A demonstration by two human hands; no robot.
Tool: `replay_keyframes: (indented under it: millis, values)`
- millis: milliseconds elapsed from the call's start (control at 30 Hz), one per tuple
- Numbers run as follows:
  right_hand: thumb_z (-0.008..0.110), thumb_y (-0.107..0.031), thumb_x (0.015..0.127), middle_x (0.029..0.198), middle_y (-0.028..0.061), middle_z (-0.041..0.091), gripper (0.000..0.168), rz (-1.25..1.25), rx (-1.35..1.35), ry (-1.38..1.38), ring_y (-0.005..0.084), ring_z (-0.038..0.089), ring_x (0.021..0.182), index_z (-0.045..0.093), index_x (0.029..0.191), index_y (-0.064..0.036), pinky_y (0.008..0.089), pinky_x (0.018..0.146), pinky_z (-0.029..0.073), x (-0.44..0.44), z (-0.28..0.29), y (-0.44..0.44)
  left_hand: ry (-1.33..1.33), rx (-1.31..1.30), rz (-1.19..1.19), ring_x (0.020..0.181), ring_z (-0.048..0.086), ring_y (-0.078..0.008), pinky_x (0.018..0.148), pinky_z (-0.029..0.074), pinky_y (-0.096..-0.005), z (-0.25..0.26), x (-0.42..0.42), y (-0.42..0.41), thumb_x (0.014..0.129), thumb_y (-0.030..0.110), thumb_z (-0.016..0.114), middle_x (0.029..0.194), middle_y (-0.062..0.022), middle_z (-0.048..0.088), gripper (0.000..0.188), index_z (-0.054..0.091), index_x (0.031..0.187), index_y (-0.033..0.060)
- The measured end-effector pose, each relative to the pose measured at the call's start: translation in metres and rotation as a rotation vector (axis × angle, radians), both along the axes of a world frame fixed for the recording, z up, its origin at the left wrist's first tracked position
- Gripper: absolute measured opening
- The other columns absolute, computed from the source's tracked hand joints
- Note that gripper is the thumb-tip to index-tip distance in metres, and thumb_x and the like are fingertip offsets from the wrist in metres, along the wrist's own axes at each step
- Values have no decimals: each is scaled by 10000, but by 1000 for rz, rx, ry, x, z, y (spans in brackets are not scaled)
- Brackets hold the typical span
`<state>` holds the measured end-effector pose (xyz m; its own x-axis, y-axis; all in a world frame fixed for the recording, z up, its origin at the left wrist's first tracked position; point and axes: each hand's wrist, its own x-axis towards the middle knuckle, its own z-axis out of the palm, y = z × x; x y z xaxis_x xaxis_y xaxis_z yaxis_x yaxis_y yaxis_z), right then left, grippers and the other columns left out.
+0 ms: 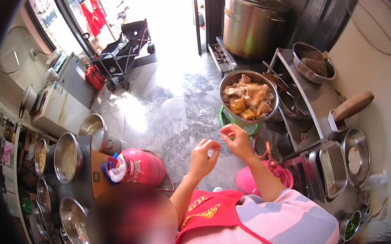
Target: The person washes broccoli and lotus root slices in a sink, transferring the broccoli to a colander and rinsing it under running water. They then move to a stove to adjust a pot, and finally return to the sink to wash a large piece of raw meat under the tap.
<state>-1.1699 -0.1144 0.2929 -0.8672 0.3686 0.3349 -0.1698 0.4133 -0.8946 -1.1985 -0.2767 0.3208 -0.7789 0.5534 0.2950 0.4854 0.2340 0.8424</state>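
Observation:
My left hand is raised in front of me, its fingers curled towards the thumb; no held thing shows in it. Close by on its right, my right hand has its fingers bent, and I see nothing held there either. Just beyond my right hand is a steel bowl filled with pieces of meat and yellowish chunks. Under the bowl, part of a green plastic container shows.
A large lidded stockpot stands on a gas stove. Pink gas cylinders flank me. Steel bowls crowd the left counter; a metal shelf and stacked trays are at right. A folding wagon is by the doorway.

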Motion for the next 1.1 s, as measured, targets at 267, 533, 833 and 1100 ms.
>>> replay_keyframes:
  millis: [267,533,833,1100]
  values:
    - [617,-100,806,814,111,639,111,5,7,-52,217,637,717,621,893,-31,308,653,502,-296,-6,50,-74,119,-2,749,620,-214,656,459,-296,-26,-319,69,801,105,634,786,-118,626,107,613,840,7]
    - [616,-151,815,811,101,642,126,-394,29,-328,239,631,750,617,863,-34,322,682,488,-522,-60,179,-100,-151,-322,874,625,-224,664,486,-319,-63,-618,204,810,105,592,958,-110,642,198,626,1002,68]
    - [589,-118,850,816,109,657,117,-647,34,-290,213,649,780,614,917,-26,309,714,498,-816,-304,341,-21,-286,-331,955,585,-349,821,477,-398,-274,-889,378,810,119,593,1026,-163,616,230,615,1026,44]
    - [645,-124,783,877,71,622,122,-873,393,-351,280,565,879,609,894,-87,404,797,409,-967,-575,467,108,-211,-424,903,598,-348,796,480,-398,-573,-1046,542,810,112,610,948,-163,644,180,645,970,37]
